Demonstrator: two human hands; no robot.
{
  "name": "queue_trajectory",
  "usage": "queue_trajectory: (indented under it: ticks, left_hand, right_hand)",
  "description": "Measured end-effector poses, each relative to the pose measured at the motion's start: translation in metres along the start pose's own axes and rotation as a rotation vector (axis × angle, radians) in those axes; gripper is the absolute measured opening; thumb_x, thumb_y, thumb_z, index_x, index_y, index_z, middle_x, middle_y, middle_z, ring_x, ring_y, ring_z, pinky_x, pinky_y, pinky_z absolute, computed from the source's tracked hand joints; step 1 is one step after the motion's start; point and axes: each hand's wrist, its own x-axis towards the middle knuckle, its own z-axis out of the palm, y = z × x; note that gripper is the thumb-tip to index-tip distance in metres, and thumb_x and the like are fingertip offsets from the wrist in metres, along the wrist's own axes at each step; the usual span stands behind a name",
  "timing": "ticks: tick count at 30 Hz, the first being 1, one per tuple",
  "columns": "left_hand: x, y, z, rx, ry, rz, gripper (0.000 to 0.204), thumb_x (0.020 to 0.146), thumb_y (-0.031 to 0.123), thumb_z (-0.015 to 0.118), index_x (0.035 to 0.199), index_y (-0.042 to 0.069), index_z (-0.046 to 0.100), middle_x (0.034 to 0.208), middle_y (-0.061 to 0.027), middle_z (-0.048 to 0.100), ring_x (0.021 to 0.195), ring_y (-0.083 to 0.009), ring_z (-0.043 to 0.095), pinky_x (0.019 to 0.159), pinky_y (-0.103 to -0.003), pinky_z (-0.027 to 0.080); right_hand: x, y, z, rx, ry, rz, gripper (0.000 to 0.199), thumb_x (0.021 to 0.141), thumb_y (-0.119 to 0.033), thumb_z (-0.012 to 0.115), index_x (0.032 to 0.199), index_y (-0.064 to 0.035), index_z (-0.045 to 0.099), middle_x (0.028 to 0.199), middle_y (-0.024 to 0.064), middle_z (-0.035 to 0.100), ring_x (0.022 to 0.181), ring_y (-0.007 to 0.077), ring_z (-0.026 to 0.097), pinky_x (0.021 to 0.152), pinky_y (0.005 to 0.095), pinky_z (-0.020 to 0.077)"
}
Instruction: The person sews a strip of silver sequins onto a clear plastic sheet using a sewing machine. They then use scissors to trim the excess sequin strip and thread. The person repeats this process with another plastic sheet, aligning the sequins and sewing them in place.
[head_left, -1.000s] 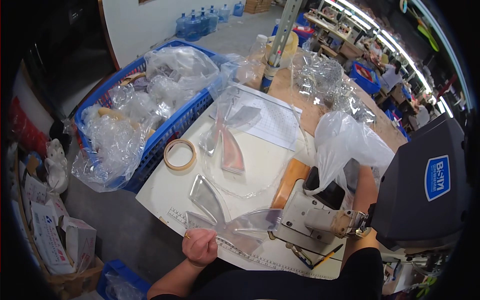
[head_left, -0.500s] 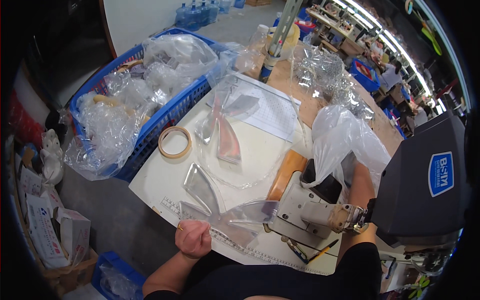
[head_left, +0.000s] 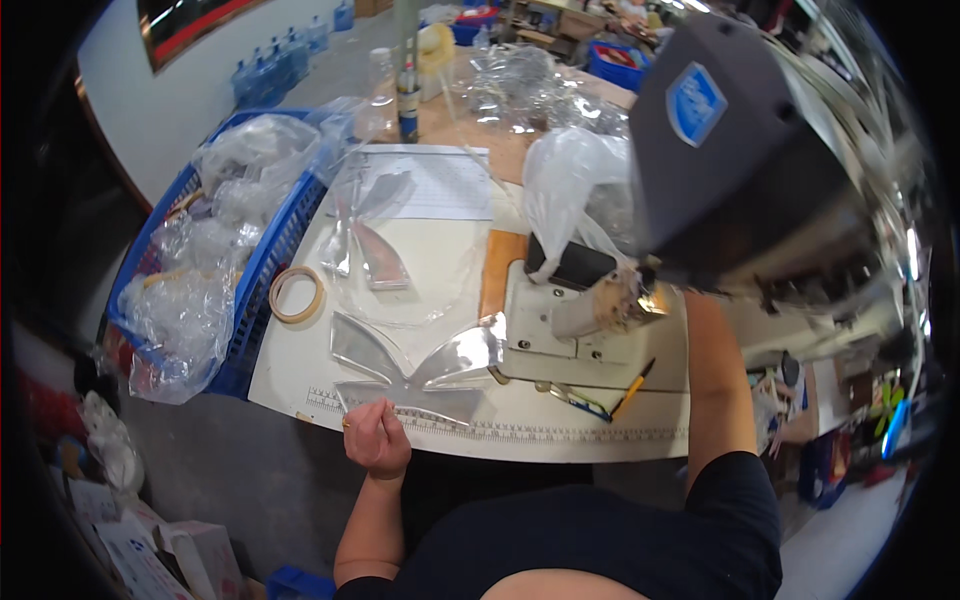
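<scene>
A clear plastic piece with petal-like lobes (head_left: pixel 408 378) lies flat at the front of the white table, over a printed ruler strip. My left hand (head_left: pixel 377 440) is closed in a pinch on its near edge, and a ring shows on one finger. My right forearm reaches forward past the right side of the sewing machine (head_left: pixel 740 170); the machine's dark head hides that hand. Farther back, a similar clear piece with a pinkish lobe (head_left: pixel 382 258) rests on a clear sheet. Left of it lies a roll of tan tape (head_left: pixel 297 295).
A blue basket (head_left: pixel 262 290) full of clear plastic bags stands at the left. A white plastic bag (head_left: pixel 572 185) and a dark phone-like object (head_left: pixel 572 264) lie behind the machine bed. Near the front edge are a yellow-black pen (head_left: pixel 633 390) and thread snips (head_left: pixel 583 402).
The view has swung right, so the table and machine appear farther left. My right arm has moved from beside the white bag to the far side of the machine head. The left hand keeps its pinch.
</scene>
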Motion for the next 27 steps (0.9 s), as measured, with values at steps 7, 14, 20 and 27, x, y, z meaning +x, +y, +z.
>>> queue_trajectory:
  ticks: [7, 14, 20, 27]
  left_hand:
    - [0.005, 0.011, -0.005, 0.047, -0.058, 0.178, 0.022, 0.072, -0.008, 0.063, 0.091, 0.002, 0.061, 0.080, -0.0099, 0.060, 0.076, -0.0278, 0.059, 0.071, -0.038, 0.047]
    - [-0.091, 0.038, -0.025, -0.227, -0.924, 0.417, 0.023, 0.072, 0.011, 0.065, 0.095, 0.012, 0.067, 0.087, -0.0059, 0.064, 0.081, -0.0226, 0.063, 0.074, -0.033, 0.049]
    - [-0.177, -0.014, -0.032, 0.129, -0.937, -0.171, 0.020, 0.075, 0.021, 0.068, 0.090, 0.008, 0.066, 0.099, -0.0090, 0.061, 0.095, -0.0309, 0.057, 0.083, -0.042, 0.043]
    - [-0.158, 0.006, -0.047, -0.004, -0.910, -0.046, 0.013, 0.078, 0.020, 0.067, 0.078, 0.008, 0.062, 0.080, -0.0093, 0.061, 0.080, -0.0304, 0.058, 0.076, -0.042, 0.044]
  right_hand:
    - [-0.068, -0.033, -0.056, 0.094, -0.110, 0.141, 0.042, 0.060, 0.000, 0.063, 0.100, -0.0130, 0.065, 0.134, 0.0224, 0.040, 0.118, 0.0396, 0.043, 0.098, 0.0389, 0.0369]
    - [-0.117, -0.033, -0.119, 0.237, -0.355, 0.010, 0.071, 0.059, 0.008, 0.060, 0.122, -0.0248, 0.057, 0.149, 0.0159, 0.016, 0.134, 0.0371, 0.025, 0.108, 0.0376, 0.0282]
    - [-0.214, -0.076, -0.144, 0.359, 0.201, -0.064, 0.038, 0.071, 0.006, 0.056, 0.107, -0.0076, 0.059, 0.117, 0.0169, 0.053, 0.103, 0.0358, 0.053, 0.086, 0.0396, 0.0450]
    - [-0.431, -0.118, -0.162, 0.419, -0.198, 0.096, 0.037, 0.067, -0.021, 0.077, 0.095, -0.0063, 0.058, 0.100, 0.0134, 0.051, 0.091, 0.0335, 0.051, 0.082, 0.0398, 0.0440]
